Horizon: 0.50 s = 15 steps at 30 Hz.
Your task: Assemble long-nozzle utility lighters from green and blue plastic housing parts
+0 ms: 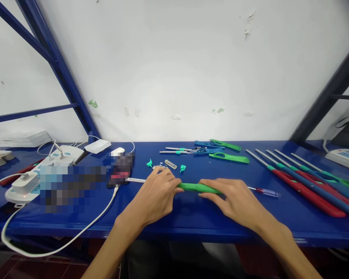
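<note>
"What do you see in the head view?"

"Both hands are on one green handle (196,187), low over the table (189,224). The left hand (159,190) pinches one end, thumb against fingers; the right hand (235,195) pinches the other, thumb below and fingers along the top."

"Why hold it at both ends?"

"My guess is that it keeps the piece level and spreads the pressure along its length. What sits under the fingers I can't tell."

"And the things around?"

"Just right of the right hand lies a screwdriver (267,192), probably put there to be within easy reach. Beyond the left hand are a clear capsule (170,164) and a small teal part (182,168), perhaps kept close because they are easily lost. Farther out, between the two hands, lies a green shell (229,157). Well right of the right hand, long-handled pieces (308,190) lie side by side, rods pointing away, seemingly lined up to stay out of the way."

"How does the held piece look?"

"Bright green, slim and smooth, with a slight sheen where it shows between the hands. A silvery metal tube (136,180) sticks out left of the left hand, roughly in line with it; the hand hides any join."
</note>
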Tool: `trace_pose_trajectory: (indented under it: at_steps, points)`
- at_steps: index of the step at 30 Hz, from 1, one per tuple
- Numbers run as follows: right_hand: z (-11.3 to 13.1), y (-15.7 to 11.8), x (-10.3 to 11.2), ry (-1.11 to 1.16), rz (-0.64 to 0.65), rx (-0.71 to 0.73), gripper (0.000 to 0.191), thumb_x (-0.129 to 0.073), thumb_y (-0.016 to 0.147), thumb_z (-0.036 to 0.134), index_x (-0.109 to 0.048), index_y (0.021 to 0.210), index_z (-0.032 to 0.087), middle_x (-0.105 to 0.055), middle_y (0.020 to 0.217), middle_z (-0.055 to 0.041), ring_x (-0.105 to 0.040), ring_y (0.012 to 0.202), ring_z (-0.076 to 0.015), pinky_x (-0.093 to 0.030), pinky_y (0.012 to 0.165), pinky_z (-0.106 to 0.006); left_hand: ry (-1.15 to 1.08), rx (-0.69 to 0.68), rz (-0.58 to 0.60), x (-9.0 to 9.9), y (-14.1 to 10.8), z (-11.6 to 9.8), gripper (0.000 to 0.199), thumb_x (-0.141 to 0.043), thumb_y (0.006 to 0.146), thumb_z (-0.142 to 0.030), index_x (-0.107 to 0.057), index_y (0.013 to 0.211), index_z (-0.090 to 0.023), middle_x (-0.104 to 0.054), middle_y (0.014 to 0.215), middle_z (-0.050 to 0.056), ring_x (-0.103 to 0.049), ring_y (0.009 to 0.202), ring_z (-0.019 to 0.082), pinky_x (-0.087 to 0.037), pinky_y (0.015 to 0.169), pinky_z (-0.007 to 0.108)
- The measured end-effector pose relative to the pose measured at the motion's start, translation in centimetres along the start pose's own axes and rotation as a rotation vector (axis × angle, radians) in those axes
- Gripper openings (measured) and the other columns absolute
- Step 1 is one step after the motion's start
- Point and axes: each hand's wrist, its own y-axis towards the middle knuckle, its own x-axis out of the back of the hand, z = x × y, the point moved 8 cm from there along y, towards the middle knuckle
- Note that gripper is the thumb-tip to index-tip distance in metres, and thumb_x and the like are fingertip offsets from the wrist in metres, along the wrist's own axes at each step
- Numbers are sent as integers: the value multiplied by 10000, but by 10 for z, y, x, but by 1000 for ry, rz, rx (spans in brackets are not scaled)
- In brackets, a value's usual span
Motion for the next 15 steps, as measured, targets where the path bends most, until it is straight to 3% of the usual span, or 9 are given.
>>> trace_pose_trajectory:
  at_steps: [4, 8, 11, 15]
  points:
    - [1, -1, 2, -29, -30, 43, 369, -519, 1048, 472, -739, 1255, 258, -819, 1113, -57, -785, 901, -272, -583, 795, -386, -9, -16, -25, 2, 1, -1, 231, -494, 1030, -101, -711, 958, -137, -659, 813, 51, -550, 815, 227, -435, 867, 427]
    - [-1, 0, 3, -49, -47, 53, 351, -513, 1056, 444, -740, 1245, 254, -815, 1129, -48, -783, 920, -258, -591, 815, -385, -5, -13, -22, -1, 3, -1, 216, -508, 1051, -146, -722, 1023, -130, -685, 847, 60, -584, 837, 234, -470, 875, 443]
    - [-7, 0, 5, -61, -56, 36, 334, -506, 1060, 415, -732, 1244, 252, -803, 1155, -45, -763, 987, -262, -585, 869, -411, -2, 15, -18, -4, 2, 1, 216, -579, 1051, -248, -709, 1193, -150, -725, 951, 66, -633, 935, 257, -499, 929, 470]
    - [-20, -1, 8, -68, -75, -17, 331, -527, 1046, 420, -720, 1253, 247, -782, 1204, -65, -728, 1086, -293, -554, 963, -478, 40, 110, 3, -3, -3, 14, 438, -693, 993, -310, -612, 1401, -171, -728, 1222, 109, -629, 1180, 312, -469, 1066, 536]
